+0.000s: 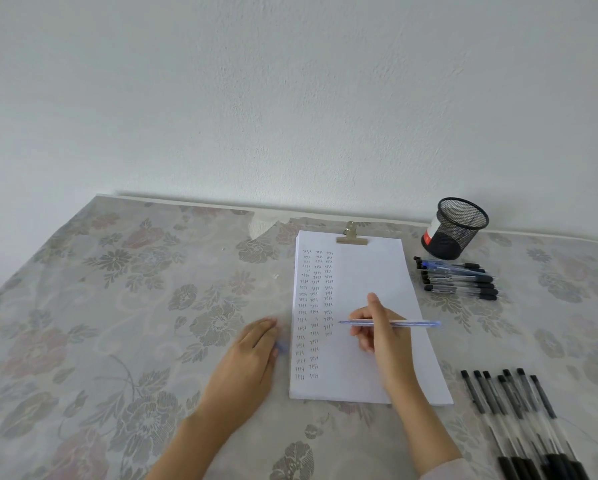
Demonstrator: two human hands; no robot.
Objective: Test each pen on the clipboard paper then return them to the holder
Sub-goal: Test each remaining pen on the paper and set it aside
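The right hand (377,332), at centre right of the frame, holds a blue pen (399,323), its fingers curled round the barrel near the writing end. The pen's long axis runs almost level across the picture, with the tip pointing left and the back end pointing right. The tip sits over the paper (373,271) just right of the third column of small marks, near where that column stops. Whether it touches the sheet I cannot tell. The next stroke is probably a short move left and down into the blank space under that column.

The left hand (252,355) lies low on the counter (117,306) just left of the paper's edge. It is blurred. Its fingers look fairly straight, and a blue smudge shows by them, perhaps a cap, but I cannot tell whether they pinch it.

The holder (458,230), a black wire-mesh cup with a white and red label, stands at upper right, well apart from both hands and nearer the right one. No pens show above its rim. Below it lies a row of clear-barrelled pens (460,280) on their sides, and at lower right a fan of black-capped pens (514,407). The sheet is smooth and white, held under a metal clip (352,235). The counter's cover is a pale woven floral cloth
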